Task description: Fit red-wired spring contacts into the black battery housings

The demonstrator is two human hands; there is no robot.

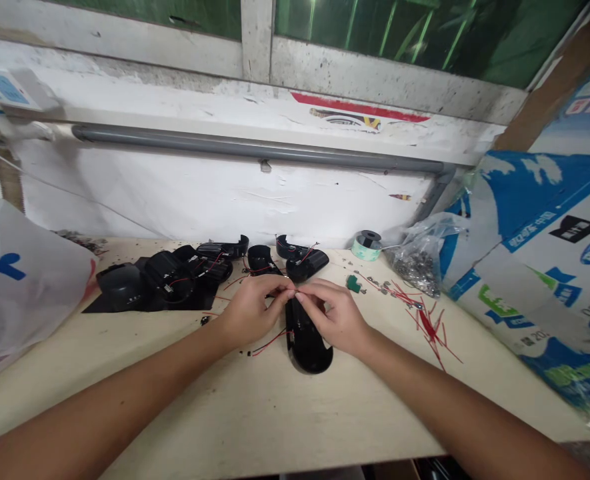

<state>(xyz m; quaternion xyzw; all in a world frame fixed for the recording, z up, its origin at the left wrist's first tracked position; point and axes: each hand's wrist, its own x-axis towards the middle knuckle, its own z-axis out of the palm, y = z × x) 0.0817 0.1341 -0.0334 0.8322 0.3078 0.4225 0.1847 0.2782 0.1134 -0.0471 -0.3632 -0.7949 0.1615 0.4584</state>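
My left hand (252, 312) and my right hand (339, 315) meet fingertip to fingertip in the middle of the table. Both are closed in a pinch on a thin red wire (295, 289), of which only a little shows. Beneath them a long black plastic housing (311, 350) lies with its hollow side up, its far part hidden by my fingers. A red and black wire pair (269, 343) runs out of its left side onto the table. Just beyond my hands rest two more black housings (307, 263) (262, 259) with wires.
Several black housings (169, 275) lie on a black sheet (149, 309) at the left. To the right are cut red wires (429, 327), a green piece (353, 284), a spool (367, 245) and a clear bag of small metal parts (419, 263). A printed blue-white panel (539, 267) borders the right side.
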